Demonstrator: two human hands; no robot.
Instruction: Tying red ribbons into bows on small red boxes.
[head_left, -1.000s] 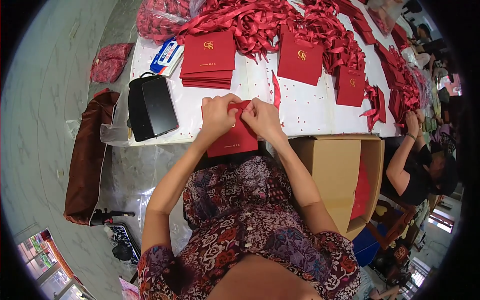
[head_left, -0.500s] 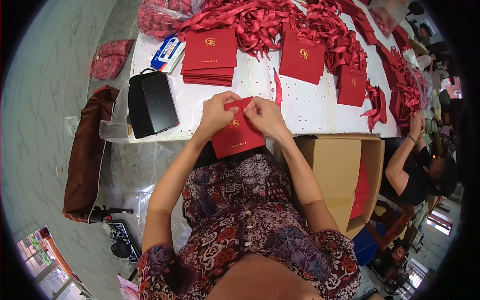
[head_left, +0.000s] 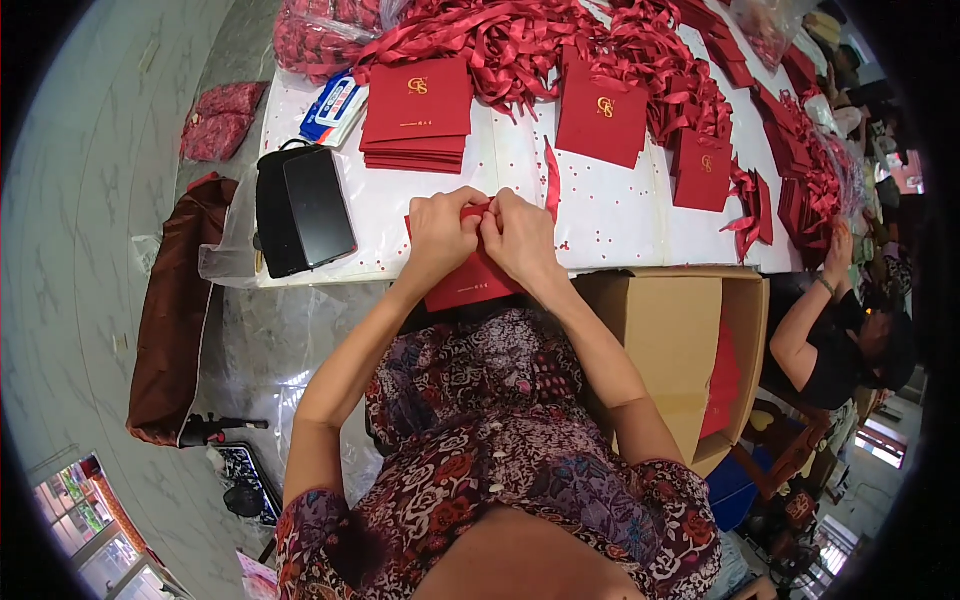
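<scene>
The person's hands have drawn closer together over the red paper gift bag (head_left: 470,283), so that the gold emblem on its front, in plain sight between them half a second ago, is now covered. The left hand (head_left: 438,235) pinches the bag near its upper left, thumb and fingers pressed together on the edge; the right hand (head_left: 525,237) has shifted inward from the upper right corner until its knuckles sit just beside the left hand's, its fingers curled tight at the top edge. Whether those fingertips hold paper alone or a bit of ribbon as well cannot be told, since the backs of the hands hide them. The bag lies at the near edge of the white table (head_left: 610,235), its lower part reaching past that edge above the lap, slightly tilted. This closer grip suggests that the work is now centred on the middle of the top edge, and that this bag is not yet finished with. Around it little has altered: the stack of red bags (head_left: 415,110) stands beyond the left hand, the loose red ribbon strip (head_left: 552,180) lies near the right hand, and the smartphone (head_left: 318,205) rests to the left, untouched.
</scene>
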